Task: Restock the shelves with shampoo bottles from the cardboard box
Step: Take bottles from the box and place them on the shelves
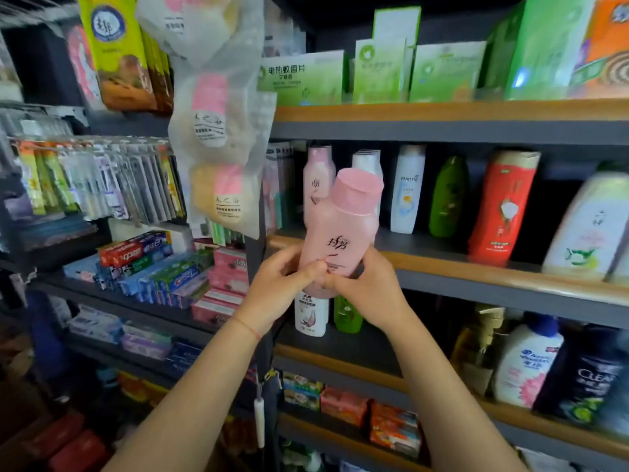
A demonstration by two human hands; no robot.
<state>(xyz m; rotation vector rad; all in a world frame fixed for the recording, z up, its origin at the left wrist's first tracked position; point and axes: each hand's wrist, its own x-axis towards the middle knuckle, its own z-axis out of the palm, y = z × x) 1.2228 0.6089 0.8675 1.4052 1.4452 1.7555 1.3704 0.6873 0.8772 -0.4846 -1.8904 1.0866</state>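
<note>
Several shelves (pixel 442 112) are filling the view, running from dark metal racks on the left to wood-edged boards on the right, and both ends are being cut off by the frame. Green boxes (pixel 381 71) are standing along the top board. Hanging plastic bags (pixel 218 131) are covering part of the shelf unit's left post. On the middle board a matching pink bottle (pixel 315 178) is standing at the back, partly hidden, beside a white bottle (pixel 407 190), a green bottle (pixel 447 199) and a red bottle (pixel 502 206). Stacked toothpaste boxes (pixel 153 264) are lying on the left rack; their print is blurring too much to read fully.

The pink shampoo bottle (pixel 340 229) is being held upright, tilting slightly right, in front of the middle board's front edge and above the lower shelf. Its base is hidden behind the hands, so whether it is touching anything below cannot be told. The left hand (pixel 280 284) is curling around the bottle's lower left side, thumb pressing across the label. The right hand (pixel 367 289) is wrapping the lower right side, its fingers possibly reaching behind the bottle, out of sight. The two thumbs are nearly meeting at the front. A thin red cord (pixel 246 327) is circling the left wrist.
</note>
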